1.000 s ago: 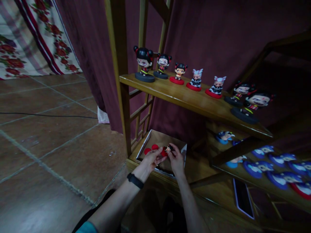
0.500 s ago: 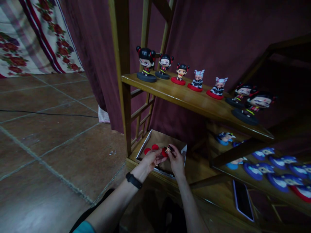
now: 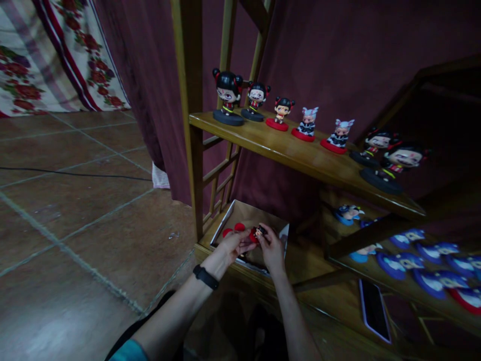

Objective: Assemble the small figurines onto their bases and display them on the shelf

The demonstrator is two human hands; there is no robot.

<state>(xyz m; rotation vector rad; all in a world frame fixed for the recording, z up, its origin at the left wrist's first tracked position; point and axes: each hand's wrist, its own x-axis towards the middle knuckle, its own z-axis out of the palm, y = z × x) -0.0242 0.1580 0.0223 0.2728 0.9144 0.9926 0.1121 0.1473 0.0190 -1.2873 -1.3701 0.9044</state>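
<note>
Over the open cardboard box (image 3: 280, 220) on the lower shelf, both hands meet at a small black-haired figurine (image 3: 259, 231) with a red round base. My left hand (image 3: 236, 244) grips the base side from the left, fingers closed. My right hand (image 3: 271, 245) pinches the figurine's head side between thumb and fingers. Inside the box, left of the hands, lie two red round bases (image 3: 239, 227). Part of the figurine and the box floor are hidden by my hands.
Above the box, a wooden shelf (image 3: 263, 143) bears several figurines on red and dark bases. To the right, a lower shelf holds several figurines on blue bases (image 3: 398, 263). A phone (image 3: 375, 310) lies near the shelf's front. A wooden post (image 3: 188, 90) stands at left.
My hands stay around the figurine with almost no movement. The view has shifted very slightly.
</note>
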